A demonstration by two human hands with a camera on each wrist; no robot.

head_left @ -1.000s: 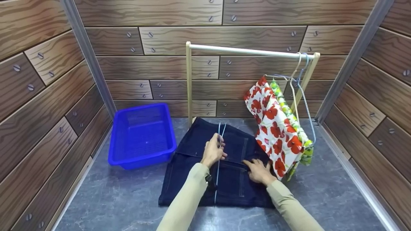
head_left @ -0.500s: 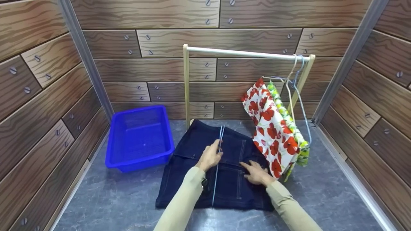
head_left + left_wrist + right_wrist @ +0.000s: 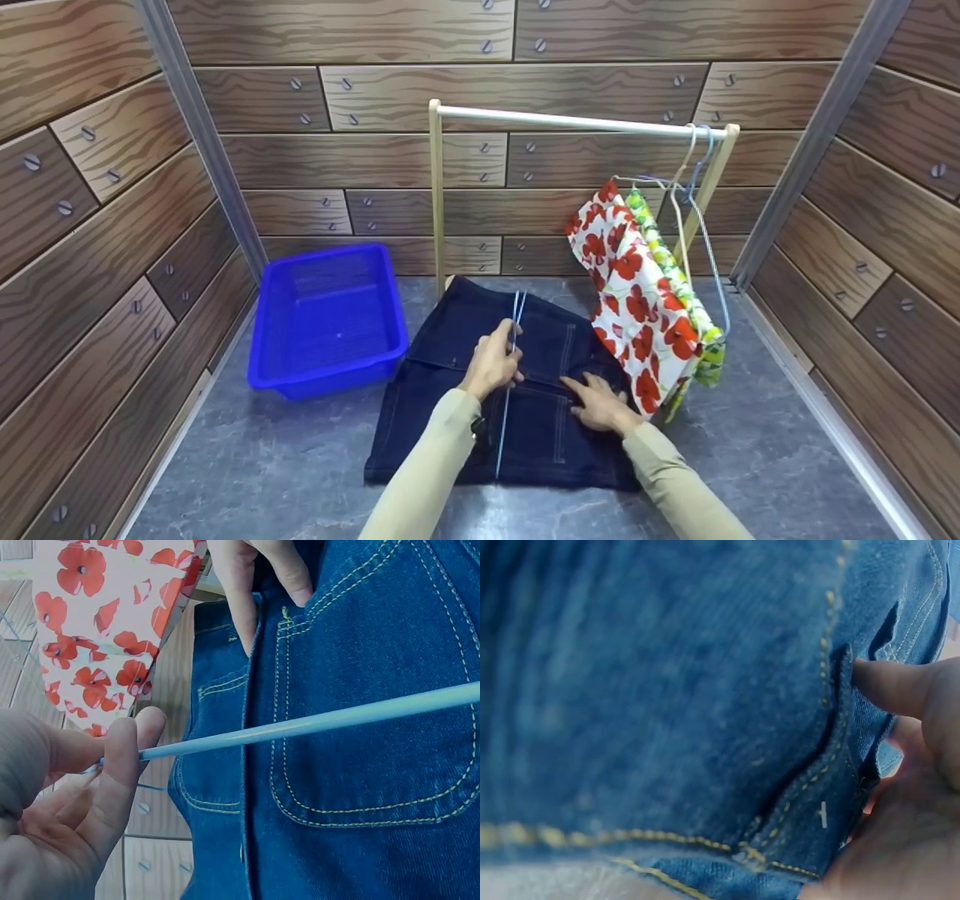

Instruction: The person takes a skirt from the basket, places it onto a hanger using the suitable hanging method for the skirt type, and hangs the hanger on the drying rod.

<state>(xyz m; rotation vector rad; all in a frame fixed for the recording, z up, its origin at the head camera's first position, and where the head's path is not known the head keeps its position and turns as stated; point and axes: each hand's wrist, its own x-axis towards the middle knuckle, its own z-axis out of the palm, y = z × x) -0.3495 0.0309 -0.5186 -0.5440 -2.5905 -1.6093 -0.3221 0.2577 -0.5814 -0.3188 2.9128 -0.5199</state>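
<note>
A pair of folded dark denim jeans lies flat on the floor in the middle of the head view. Across it, front to back, runs a thin light-blue clothes hanger. My left hand pinches the hanger between thumb and fingers above the denim; the left wrist view shows its light-blue bar close up. My right hand is on the right side of the jeans. In the right wrist view its thumb presses a stitched edge of the denim, with other fingers partly hidden behind the cloth.
A blue plastic basket stands at the left. Behind the jeans is a rack with a metal rail. Hangers at its right end carry a red-poppy cloth and a yellow-green patterned one. Wood-patterned walls enclose the floor.
My left hand has shifted slightly toward me with the hanger, whose far lines now lie closer together. The right hand stays in place on the jeans. The head view has shifted a little.
</note>
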